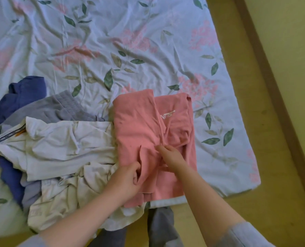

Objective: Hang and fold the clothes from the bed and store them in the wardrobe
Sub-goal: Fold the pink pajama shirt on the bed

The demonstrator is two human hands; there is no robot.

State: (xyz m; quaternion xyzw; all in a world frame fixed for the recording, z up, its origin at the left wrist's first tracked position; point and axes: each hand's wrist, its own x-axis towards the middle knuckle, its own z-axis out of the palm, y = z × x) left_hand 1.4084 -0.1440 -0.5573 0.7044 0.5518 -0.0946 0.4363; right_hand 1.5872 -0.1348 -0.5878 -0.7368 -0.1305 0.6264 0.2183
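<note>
A pink T-shirt point(139, 122) with white lettering lies partly folded on the bed, near its front right corner. My left hand point(128, 177) pinches a fold of the pink fabric near the shirt's lower middle. My right hand point(171, 155) rests on the shirt just to the right, fingers curled into the cloth at the centre seam. To the left lies a pile of loose clothes: a white garment point(64, 145), a grey one point(59, 107), a dark blue one point(19, 98) and a cream one point(59, 198).
The bed sheet point(112, 41) is pale blue with pink flowers and green leaves, wrinkled, and bare across the far half. The mattress edge runs along the right, beside a yellowish floor point(282, 86). My grey trouser legs point(159, 225) show below the bed's front edge.
</note>
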